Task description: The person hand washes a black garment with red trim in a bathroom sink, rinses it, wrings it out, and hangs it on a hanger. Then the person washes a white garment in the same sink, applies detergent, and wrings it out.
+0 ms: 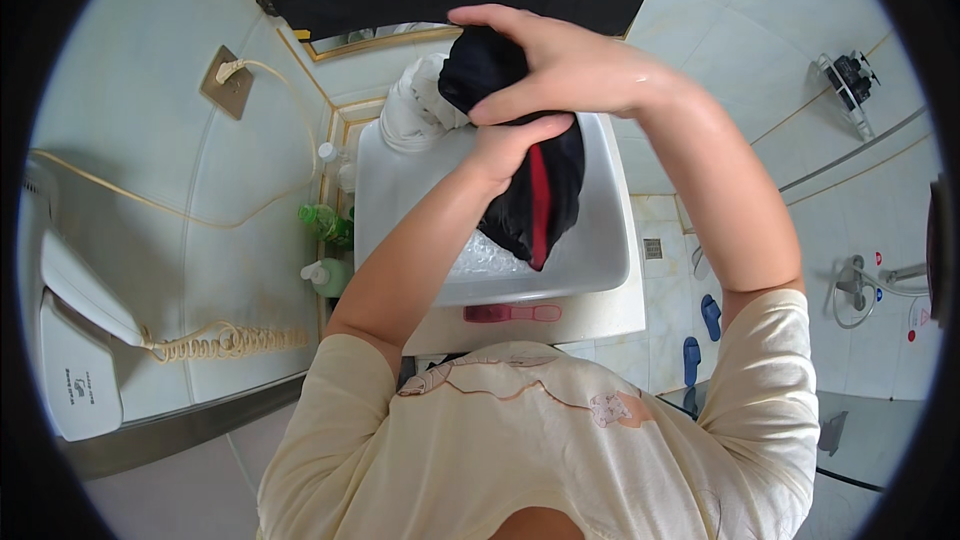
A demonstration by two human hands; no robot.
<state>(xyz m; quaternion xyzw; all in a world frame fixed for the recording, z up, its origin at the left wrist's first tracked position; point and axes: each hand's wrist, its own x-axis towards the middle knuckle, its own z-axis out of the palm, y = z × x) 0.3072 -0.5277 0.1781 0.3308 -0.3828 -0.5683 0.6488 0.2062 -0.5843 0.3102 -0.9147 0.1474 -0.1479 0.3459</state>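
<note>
A bunched black garment with a red stripe hangs over the white washbasin. Its upper part is rolled into a tight bundle that I hold with both hands. My right hand grips the top from the right, thumb and fingers spread round the cloth. Just below, my left hand is closed on the same garment; most of its fingers are hidden behind the cloth and my other hand. The garment's lower end comes down to a point near bubbly water in the basin bottom.
A white plastic-covered thing stands at the basin's back left. Along the left side are a green bottle and a pump bottle. A pink hairbrush lies on the front ledge. A hairdryer hangs on the left wall.
</note>
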